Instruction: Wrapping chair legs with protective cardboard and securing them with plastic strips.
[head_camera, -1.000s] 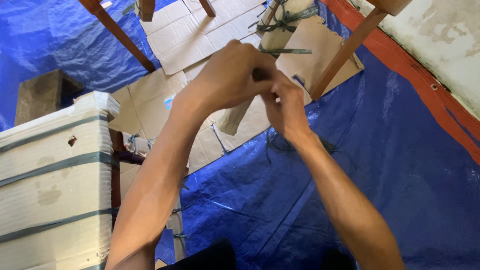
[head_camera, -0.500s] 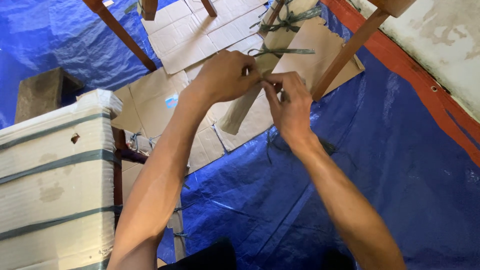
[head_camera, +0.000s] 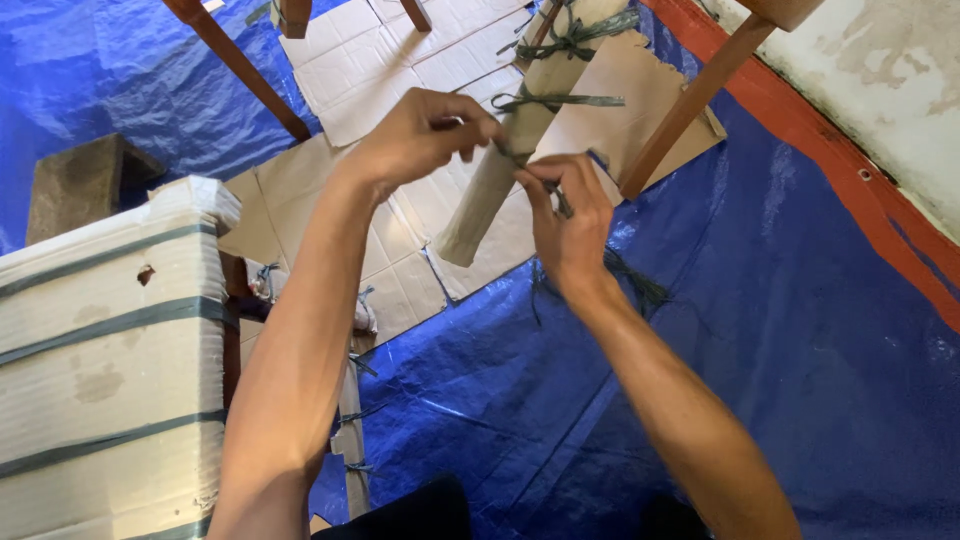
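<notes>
Cardboard-wrapped leg (head_camera: 505, 160) slants above the flattened cardboard (head_camera: 400, 80). Left hand (head_camera: 420, 135) and right hand (head_camera: 565, 215) flank it, fingertips pinching green twine (head_camera: 520, 155) wound round its middle.

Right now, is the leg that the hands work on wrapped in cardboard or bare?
Wrapped: the cardboard-wrapped leg is covered down to its end, with green string ties around it. The neighbouring wooden leg is bare.

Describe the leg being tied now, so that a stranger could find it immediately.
Start at the flattened cardboard sheets on the blue tarp. Several wooden legs stand there; this leg slants between the left hand and right hand. Only it is wrapped in cardboard with green string ties.
</notes>
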